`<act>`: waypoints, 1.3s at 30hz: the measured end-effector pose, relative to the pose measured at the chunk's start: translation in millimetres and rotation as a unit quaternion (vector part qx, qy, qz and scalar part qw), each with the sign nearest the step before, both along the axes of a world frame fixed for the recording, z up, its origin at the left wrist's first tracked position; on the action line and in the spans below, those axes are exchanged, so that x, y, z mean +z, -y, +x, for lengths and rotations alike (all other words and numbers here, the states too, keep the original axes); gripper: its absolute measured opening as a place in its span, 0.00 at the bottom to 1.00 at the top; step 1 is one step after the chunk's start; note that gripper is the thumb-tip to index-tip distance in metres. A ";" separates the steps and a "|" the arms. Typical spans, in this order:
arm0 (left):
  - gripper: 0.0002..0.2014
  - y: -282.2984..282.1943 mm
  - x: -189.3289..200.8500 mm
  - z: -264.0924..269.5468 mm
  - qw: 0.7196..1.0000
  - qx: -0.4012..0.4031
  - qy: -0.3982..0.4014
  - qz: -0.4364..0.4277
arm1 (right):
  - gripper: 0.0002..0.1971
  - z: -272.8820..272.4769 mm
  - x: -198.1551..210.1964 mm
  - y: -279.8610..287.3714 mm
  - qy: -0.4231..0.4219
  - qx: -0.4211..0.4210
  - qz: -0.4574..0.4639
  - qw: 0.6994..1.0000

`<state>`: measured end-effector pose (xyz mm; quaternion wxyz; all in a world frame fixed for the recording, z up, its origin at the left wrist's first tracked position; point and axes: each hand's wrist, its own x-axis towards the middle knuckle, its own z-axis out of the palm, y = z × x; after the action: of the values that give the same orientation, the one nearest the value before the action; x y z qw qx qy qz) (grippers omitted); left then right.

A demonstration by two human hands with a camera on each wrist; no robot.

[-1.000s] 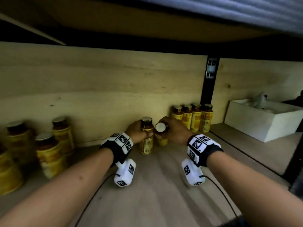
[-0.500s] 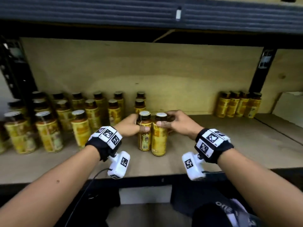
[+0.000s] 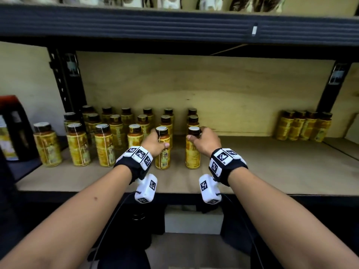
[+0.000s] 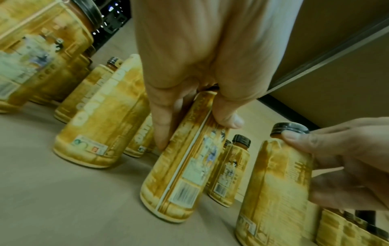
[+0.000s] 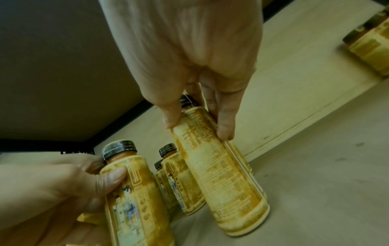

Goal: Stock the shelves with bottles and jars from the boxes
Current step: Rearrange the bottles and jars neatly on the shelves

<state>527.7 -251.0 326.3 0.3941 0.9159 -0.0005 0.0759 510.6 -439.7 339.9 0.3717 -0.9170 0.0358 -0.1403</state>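
A plywood shelf [image 3: 252,171] with a dark front edge runs across a metal rack, backed by a plywood panel and roofed by a dark beam [image 3: 174,22] carrying the next level. Black uprights stand at the back left and back right. The middle and right of the board lie bare between the held bottles and a far group, and a bare strip runs along the front edge.

The left hand [image 3: 154,141] curls round the upper body of the left bottle [image 3: 162,152], thumb on one side and fingers on the other. The right hand [image 3: 206,141] grips the right bottle [image 3: 192,152] the same way, just under its cap. Both bottles stand upright on the shelf, caps up, long axes vertical, near each other but apart, a little back from the front edge.

To the left stand the stocked bottles [image 3: 104,144], all upright, in rows running back toward the panel; about seventeen caps show there, though the rear ones are small and partly hidden. Behind the right bottle two more stand in file [image 3: 193,121]. At the far right four bottles [image 3: 305,125] stand in a tight row against the panel, well apart from the hands.

A dark container [image 3: 13,129] with a red top sits at the left margin.
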 end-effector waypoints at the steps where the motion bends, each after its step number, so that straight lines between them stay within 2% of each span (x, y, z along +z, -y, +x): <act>1: 0.36 -2.3 0.9 0.4 1.000 0.009 0.001 0.007 | 0.24 -0.6 0.8 -1.9 -0.001 -0.003 -0.012 1.000; 3: 0.38 -7.2 1.7 3.0 1.000 0.010 -0.007 0.010 | 0.23 -1.5 1.8 -4.4 0.000 -0.011 -0.031 0.999; 10: 0.34 -13.7 4.1 4.8 1.000 -0.010 -0.030 0.001 | 0.22 2.5 0.2 -7.0 0.010 -0.039 -0.067 0.997; 27: 0.42 -16.0 -0.5 5.5 0.999 -0.025 -0.015 -0.040 | 0.21 7.8 2.9 -6.7 0.010 -0.040 -0.071 0.997; 30: 0.40 -14.6 -2.4 5.4 0.999 -0.022 -0.013 -0.048 | 0.22 9.2 3.5 -5.2 0.008 -0.036 -0.079 0.996; 34: 0.30 -13.9 -5.3 8.1 0.998 -0.019 -0.016 -0.053 | 0.23 11.1 4.6 -2.5 0.007 -0.029 -0.094 0.995; 39: 0.29 -10.0 -6.9 9.2 0.999 -0.010 -0.007 -0.051 | 0.23 10.3 6.4 -1.6 0.006 -0.023 -0.098 0.995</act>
<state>536.9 -240.9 319.4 0.4410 0.8951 -0.0026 0.0654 520.9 -438.2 346.3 0.2774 -0.9470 0.0408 -0.1570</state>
